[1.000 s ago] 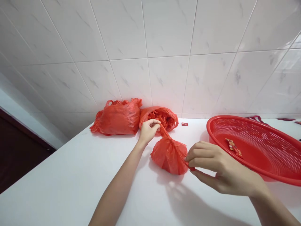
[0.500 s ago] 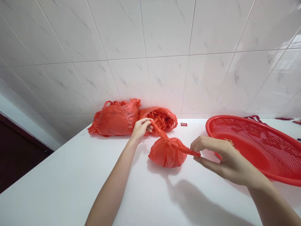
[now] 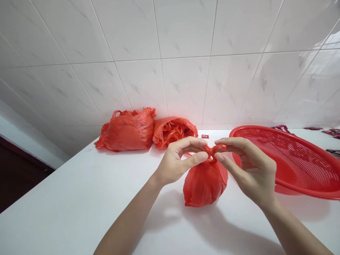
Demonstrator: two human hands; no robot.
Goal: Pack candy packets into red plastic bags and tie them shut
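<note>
– Noting the red plastic bag (image 3: 205,186) first: how does it look between your hands?

– Rounded, thin film, vertical creases; gathered into a neck, twisted handle ends (image 3: 211,151) crossing above it. You have it over the middle of the tabletop (image 3: 79,198), nearer you than the open bag (image 3: 175,131). Whether its base touches down: cannot tell.

– Your fingers?

– Left hand (image 3: 175,161): thumb and forefinger narrow, pinching one handle end. Right hand (image 3: 255,170): likewise, on the other. Your fingertips nearly meet above the neck.

– Edges, room to move?

– Tight on your right: the red basket (image 3: 317,166) is just beside that hand; contact, cannot tell. On your left, white surface runs out to the slanting left edge. Along the back edge, plump bag (image 3: 127,132) and open bag lie side by side.

– Writing?

– Small red packet (image 3: 205,136) near the back edge; pale print, too small for you to read.
</note>
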